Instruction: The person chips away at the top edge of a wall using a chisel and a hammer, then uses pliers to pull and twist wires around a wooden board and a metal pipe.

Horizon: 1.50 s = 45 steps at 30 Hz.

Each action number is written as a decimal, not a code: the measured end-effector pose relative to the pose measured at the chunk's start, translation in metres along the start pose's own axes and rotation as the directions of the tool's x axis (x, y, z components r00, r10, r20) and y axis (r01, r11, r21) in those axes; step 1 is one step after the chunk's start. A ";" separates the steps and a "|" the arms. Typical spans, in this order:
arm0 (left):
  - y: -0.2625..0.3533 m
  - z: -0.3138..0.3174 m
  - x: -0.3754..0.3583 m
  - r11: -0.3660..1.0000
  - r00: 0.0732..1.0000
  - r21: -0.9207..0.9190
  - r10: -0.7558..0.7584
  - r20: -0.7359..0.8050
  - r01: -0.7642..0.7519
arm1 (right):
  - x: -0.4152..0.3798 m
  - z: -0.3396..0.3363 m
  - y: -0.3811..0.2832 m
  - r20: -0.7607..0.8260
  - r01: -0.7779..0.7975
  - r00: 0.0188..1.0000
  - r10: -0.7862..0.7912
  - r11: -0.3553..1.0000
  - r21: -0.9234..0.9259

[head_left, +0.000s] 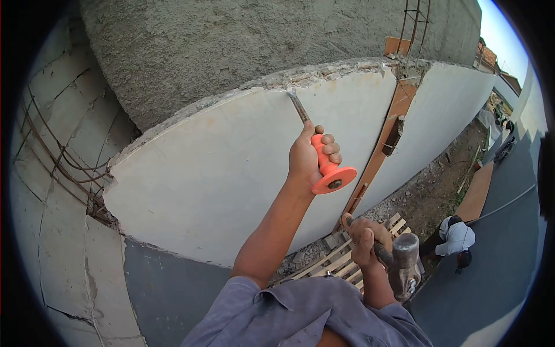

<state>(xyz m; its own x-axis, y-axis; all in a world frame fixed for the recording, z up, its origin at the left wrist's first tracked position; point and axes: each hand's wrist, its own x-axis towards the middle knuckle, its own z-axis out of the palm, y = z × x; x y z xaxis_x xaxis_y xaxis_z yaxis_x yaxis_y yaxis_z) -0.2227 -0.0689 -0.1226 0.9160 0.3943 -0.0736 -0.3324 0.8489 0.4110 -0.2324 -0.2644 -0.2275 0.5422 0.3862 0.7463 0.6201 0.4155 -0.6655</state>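
My left hand (312,156) is wrapped round the orange grip (326,162) of a chisel, whose metal blade (299,107) points up and left. The blade's tip touches the broken top edge of the white wall (231,150). Lower and to the right, my right hand (369,240) is closed round the handle of a hammer. The hammer's metal head (406,263) is to the right of that hand, below the chisel and apart from it.
Rough grey wall (231,52) rises behind the white one. Bent rebar (60,156) sticks out at the left. A wooden board (399,107) runs down the white wall. Pallets (341,260) lie below. Another person (457,237) is at the lower right.
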 end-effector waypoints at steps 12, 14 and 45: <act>0.008 -0.014 -0.058 0.981 0.992 0.153 0.120 -0.023 -0.116 | -0.049 -0.021 -0.003 0.045 -0.303 0.944 0.328 0.911 -0.280; 0.018 -0.014 -0.057 0.989 0.993 0.094 0.115 -0.040 -0.111 | -0.048 -0.028 -0.009 0.060 -0.244 0.957 0.282 0.904 -0.352; 0.030 0.014 -0.041 0.984 0.991 -0.140 0.100 -0.087 -0.112 | 0.008 0.049 -0.035 0.009 -0.078 0.997 0.078 0.997 0.012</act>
<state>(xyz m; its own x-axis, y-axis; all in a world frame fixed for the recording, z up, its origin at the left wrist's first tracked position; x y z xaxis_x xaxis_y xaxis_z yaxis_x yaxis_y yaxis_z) -0.2670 -0.0641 -0.0943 0.8552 0.5064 -0.1107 -0.4608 0.8405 0.2851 -0.2773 -0.2355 -0.1990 0.5834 0.4248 0.6922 0.5689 0.3945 -0.7216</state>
